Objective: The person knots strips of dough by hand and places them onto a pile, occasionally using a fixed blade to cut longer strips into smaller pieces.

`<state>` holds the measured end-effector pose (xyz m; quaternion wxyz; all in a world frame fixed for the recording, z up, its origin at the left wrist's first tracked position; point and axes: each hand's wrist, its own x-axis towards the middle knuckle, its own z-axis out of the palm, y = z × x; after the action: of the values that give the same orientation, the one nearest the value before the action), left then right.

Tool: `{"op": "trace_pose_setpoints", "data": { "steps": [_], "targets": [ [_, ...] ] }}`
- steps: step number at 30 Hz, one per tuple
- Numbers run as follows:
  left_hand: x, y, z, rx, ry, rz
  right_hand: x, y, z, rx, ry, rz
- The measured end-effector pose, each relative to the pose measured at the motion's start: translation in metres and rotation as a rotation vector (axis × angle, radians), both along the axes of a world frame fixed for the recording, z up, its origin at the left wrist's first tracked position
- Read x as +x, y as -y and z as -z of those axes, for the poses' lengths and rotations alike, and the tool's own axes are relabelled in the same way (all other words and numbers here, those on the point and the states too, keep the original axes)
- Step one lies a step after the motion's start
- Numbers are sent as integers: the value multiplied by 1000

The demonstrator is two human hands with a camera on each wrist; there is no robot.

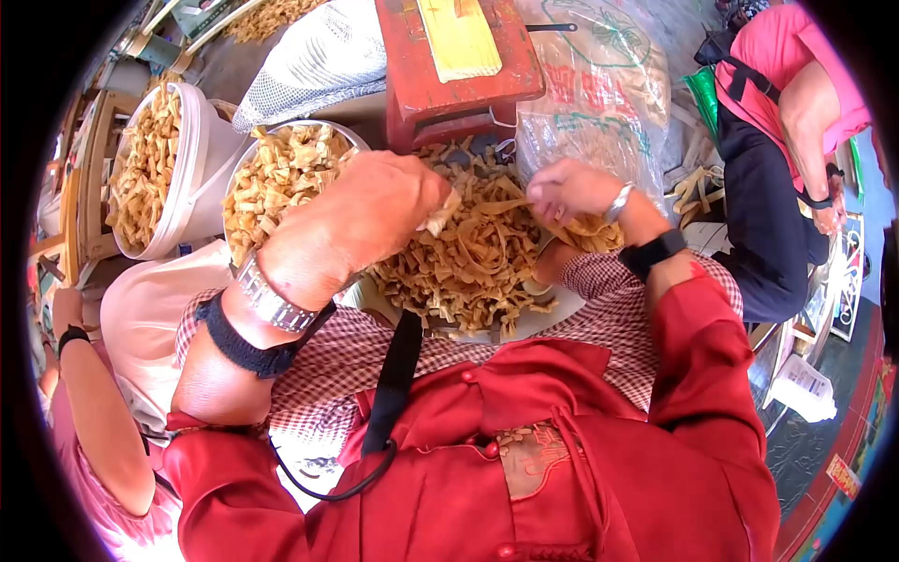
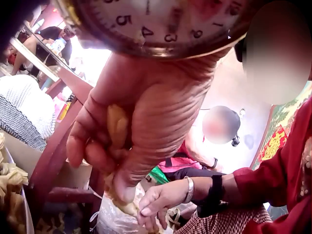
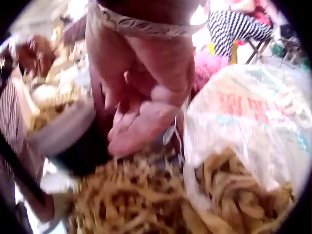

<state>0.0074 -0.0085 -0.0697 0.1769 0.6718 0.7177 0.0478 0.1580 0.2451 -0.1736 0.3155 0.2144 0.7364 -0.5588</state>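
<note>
My left hand (image 1: pixel 361 201), with a metal watch on its wrist, reaches over a heap of tan knotted strips (image 1: pixel 449 272) that look like tofu skin. It pinches a pale knotted strip (image 1: pixel 442 215) between thumb and fingers. Inside the curled fingers a tan piece (image 2: pixel 117 126) shows in the left wrist view. Across the heap is my right hand (image 1: pixel 576 190), wearing a silver bangle. Its fingers bend loosely, and nothing shows in them in the right wrist view. Long untied strips (image 1: pixel 496 214) lie on top of the heap, just below this hand.
Left of the heap stand a tub of knots (image 1: pixel 281 178) and a tipped white bucket (image 1: pixel 192 178). A red stool (image 1: pixel 412 94) is beyond it. A clear plastic bag (image 3: pixel 253 126) of strips leans at the right. People sit on both sides.
</note>
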Motion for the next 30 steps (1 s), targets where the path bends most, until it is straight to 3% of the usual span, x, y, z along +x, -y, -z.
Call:
{"op": "trace_pose_setpoints", "data": {
  "steps": [1,3,6,9,12,15,18,20,22,25,27,30],
  "targets": [
    [2,-1,0,-76,-15,-10,4,5,24,32,-36,-11],
    [9,-5,0,-234,-42,-26,1,21,61,353,-138,-257],
    [12,-9,-1,-190,69,-28,-1,32,122,699,-240,-451],
    [15,-11,0,-171,81,-65,-6,35,156,849,-240,-316],
    [16,-13,0,-154,67,-98,-9,43,151,1011,-29,-399],
    [14,-11,3,-145,69,-104,-8,30,179,785,209,-544],
    [10,-9,5,-129,61,-104,-6,17,188,710,59,-593],
    [10,-9,3,-128,53,-99,-29,22,123,550,-52,-621],
    [10,-11,2,-137,42,-88,-37,19,101,389,-97,-608],
    [11,-12,1,-88,60,-69,-48,10,91,126,34,-444],
    [12,-11,3,-89,63,-67,-54,11,66,-77,265,-208],
    [15,-11,3,-108,40,-64,-49,17,32,-90,160,-212]
  ]
}}
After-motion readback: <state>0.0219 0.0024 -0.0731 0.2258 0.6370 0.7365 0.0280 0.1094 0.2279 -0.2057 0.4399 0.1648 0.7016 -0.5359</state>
